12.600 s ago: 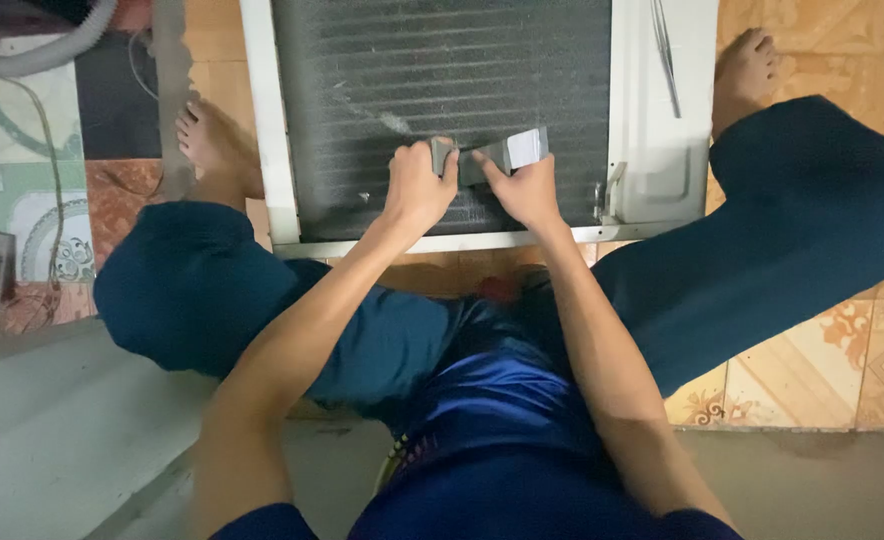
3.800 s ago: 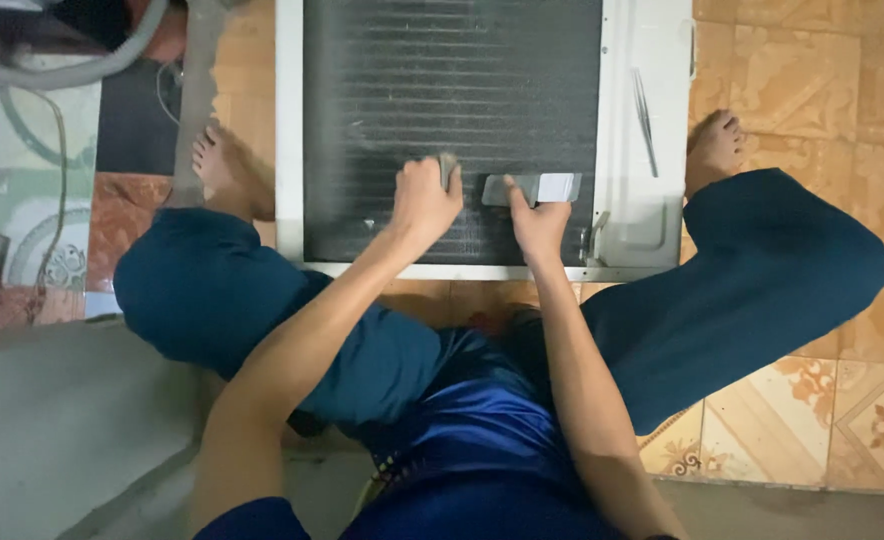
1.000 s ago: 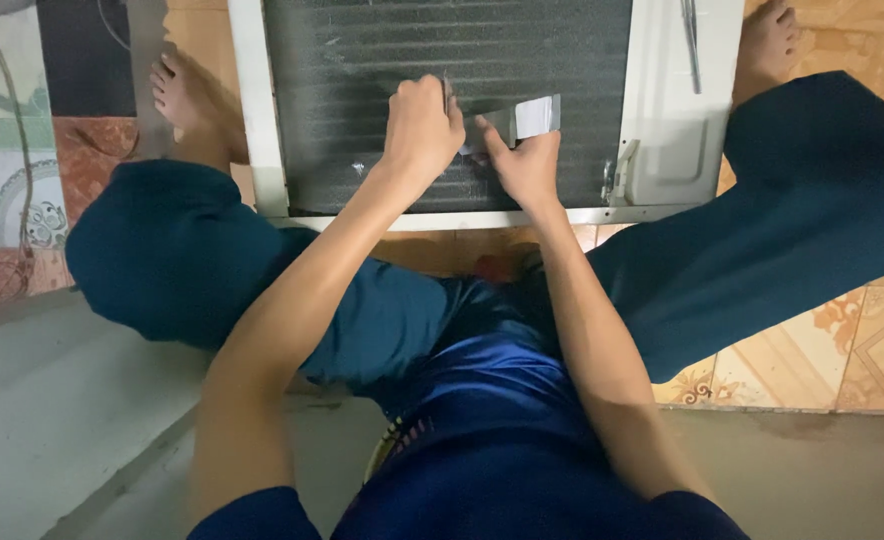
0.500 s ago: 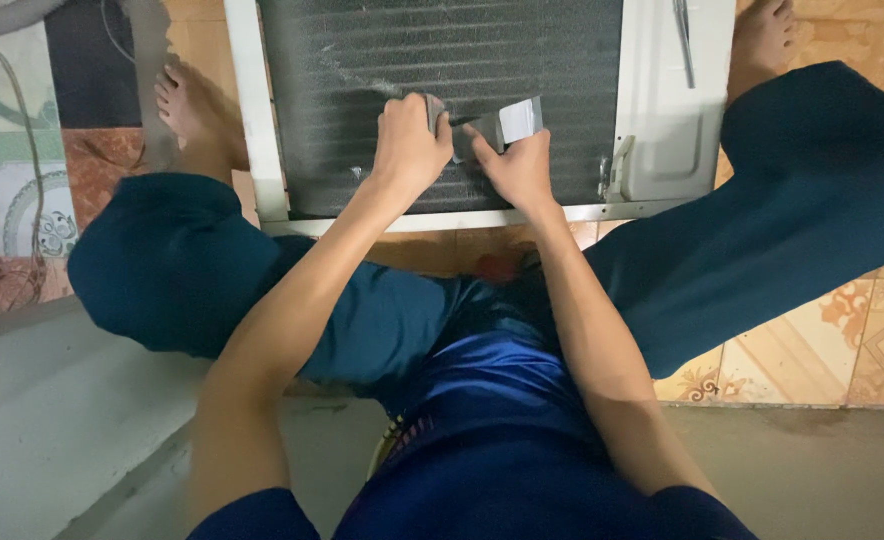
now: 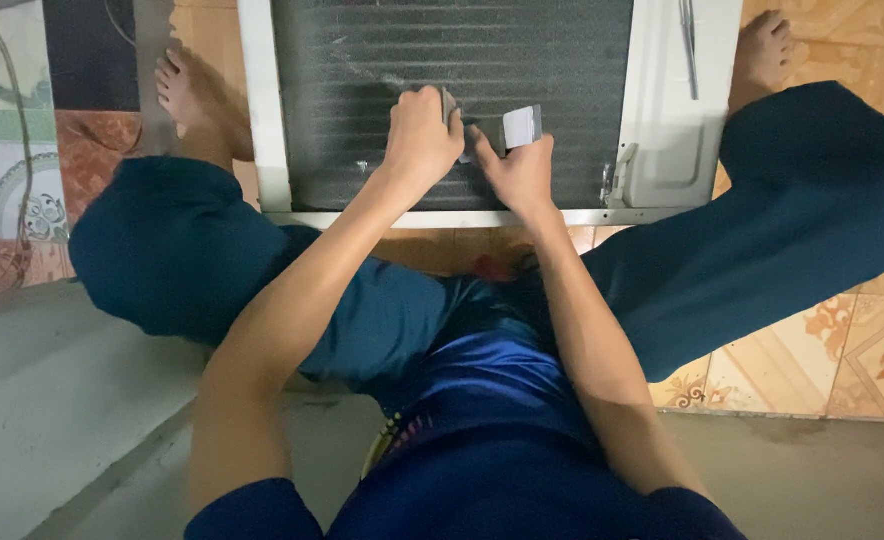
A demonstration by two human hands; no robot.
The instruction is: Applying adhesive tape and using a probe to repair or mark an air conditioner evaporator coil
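fingers of the left hand [image 5: 420, 135] are curled shut around a small tool [image 5: 449, 103], only its tip showing above the knuckles. right hand [image 5: 518, 170] pinches a small grey card [image 5: 522, 126] between thumb and fingertips, card standing on edge. both press on the dark finned grille [image 5: 442, 60] of a white-framed unit [image 5: 262, 120] lying flat on the floor. grille fins run left to right; hands sit side by side near its lower middle, nearly touching. bare feet [image 5: 187, 95] flank the frame.
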